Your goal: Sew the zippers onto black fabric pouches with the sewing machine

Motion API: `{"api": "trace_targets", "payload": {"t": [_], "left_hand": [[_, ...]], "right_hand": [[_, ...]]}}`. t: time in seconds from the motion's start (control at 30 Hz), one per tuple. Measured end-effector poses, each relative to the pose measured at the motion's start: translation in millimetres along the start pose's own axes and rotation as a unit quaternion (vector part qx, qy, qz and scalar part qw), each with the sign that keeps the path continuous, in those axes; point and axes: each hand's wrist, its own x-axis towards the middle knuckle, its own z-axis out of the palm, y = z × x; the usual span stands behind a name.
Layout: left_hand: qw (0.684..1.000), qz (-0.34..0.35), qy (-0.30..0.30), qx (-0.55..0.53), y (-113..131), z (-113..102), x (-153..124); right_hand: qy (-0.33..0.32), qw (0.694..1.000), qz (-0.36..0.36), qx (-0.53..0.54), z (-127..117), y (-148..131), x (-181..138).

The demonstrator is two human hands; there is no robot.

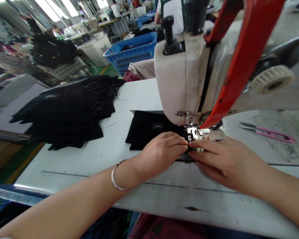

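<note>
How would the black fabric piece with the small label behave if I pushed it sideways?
The black fabric piece would probably bend or ripple rather than stay stiff, since it looks like layered cloth. It may catch instead of sliding freely, as its right end reaches the presser foot. Rolling seems unlikely, because it lies flat.

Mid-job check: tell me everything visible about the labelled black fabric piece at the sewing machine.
The black fabric piece looks matte and soft, with a small dark rectangular label bearing pale lettering. It lies flat on the white sewing table, its left edge showing more than one layer. Its right end reaches the presser foot. The left hand rests on its near right part; the right hand has fingertips beside the foot, contact unclear.
</note>
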Motion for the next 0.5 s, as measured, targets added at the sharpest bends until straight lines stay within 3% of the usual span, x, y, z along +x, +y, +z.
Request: {"api": "trace_targets", "payload": {"t": [0.33,0.5], "left_hand": [[1.0,-0.018,0.003,0.007,-11.9,2.1,4.3],[1.0,0.011,-0.002,0.002,-13.5,1.3,1.7]], "right_hand": [[0.032,0.998,0.059,0.005,-2.2,9.1,-2.8],[-0.013,0.998,0.051,-0.022,1.6,7.7,-1.0]]}}
